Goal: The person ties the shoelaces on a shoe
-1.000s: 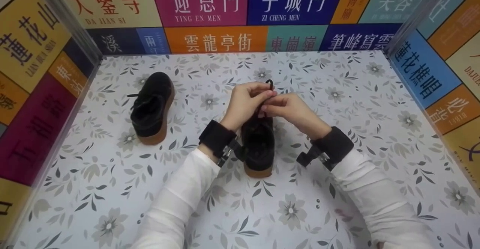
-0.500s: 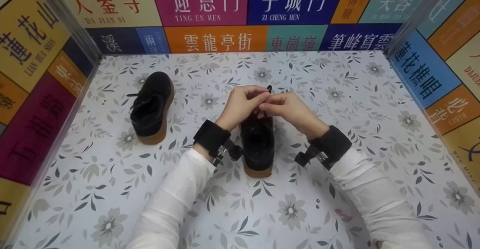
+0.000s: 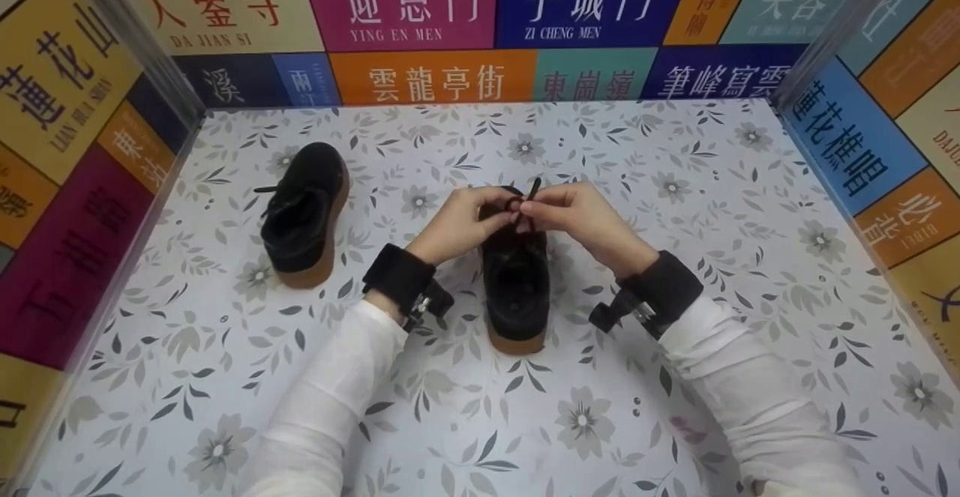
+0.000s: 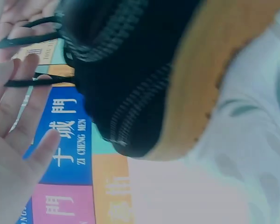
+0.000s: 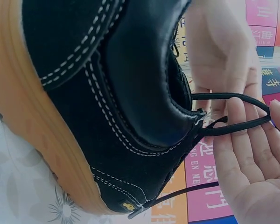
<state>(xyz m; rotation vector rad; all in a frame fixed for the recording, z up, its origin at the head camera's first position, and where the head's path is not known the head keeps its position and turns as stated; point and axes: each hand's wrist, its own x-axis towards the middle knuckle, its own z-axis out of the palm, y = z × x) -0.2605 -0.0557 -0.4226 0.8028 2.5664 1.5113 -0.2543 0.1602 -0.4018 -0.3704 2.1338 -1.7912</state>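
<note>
A black shoe point(image 3: 519, 328) with a tan sole stands toe away in the middle of the table, laces drawn up from its front. Over its tongue, my left hand point(image 3: 459, 221) pinches a strand of black lace point(image 4: 42, 82); the fingertips partly hide it. Just to the right, my right hand point(image 3: 592, 216) grips the lace between thumb and fingers, and a short piece point(image 3: 535, 187) sticks up above them. In the right wrist view, two taut strands point(image 5: 238, 127) run from the shoe to my right thumb. The fingertips of both hands nearly meet.
A matching black shoe point(image 3: 319, 175) stands at the left, its lace end poking out leftward. The table point(image 3: 420, 437) has a floral cover. Panels with printed characters point(image 3: 420, 2) wall it at the back and both sides.
My left hand has moved left and slightly nearer, drawing away from the right hand. The right hand has shifted only a little. Lace now shows between the fingertips; both shoes stay put.
</note>
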